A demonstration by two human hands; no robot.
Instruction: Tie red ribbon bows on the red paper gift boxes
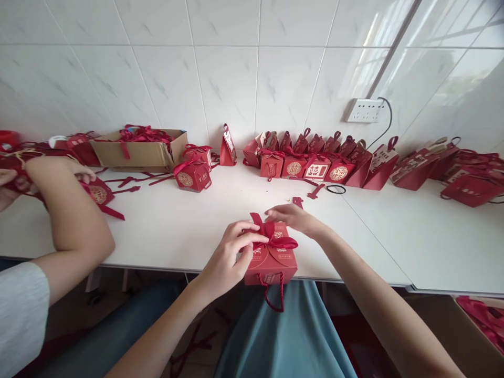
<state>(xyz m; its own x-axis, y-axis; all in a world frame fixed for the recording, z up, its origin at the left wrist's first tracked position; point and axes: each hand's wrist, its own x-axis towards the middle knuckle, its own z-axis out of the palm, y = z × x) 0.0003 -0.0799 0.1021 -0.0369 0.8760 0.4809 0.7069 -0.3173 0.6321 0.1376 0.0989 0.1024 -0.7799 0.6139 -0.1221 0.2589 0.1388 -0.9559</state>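
Observation:
In front of me a red gift box (271,262) with gold lettering sits at the table's front edge. A red ribbon bow (277,241) is tied across its top, and a twisted cord handle (282,294) hangs over the near side. My left hand (236,249) rests on the bow and the box's left side, its fingers spread. At the far right corner of the box, my right hand (293,216) lies with fingers stretched out toward the ribbon's loose end. The right fingertips are partly behind the bow.
A cardboard box (137,152) of red ribbons stands by the wall. Finished-looking red boxes (315,167) and triangular boxes (380,165) line the back. Ribbon scraps (315,191) and a black ring (336,189) lie nearer. At left, a co-worker's arm (71,210) reaches over another red box (98,193).

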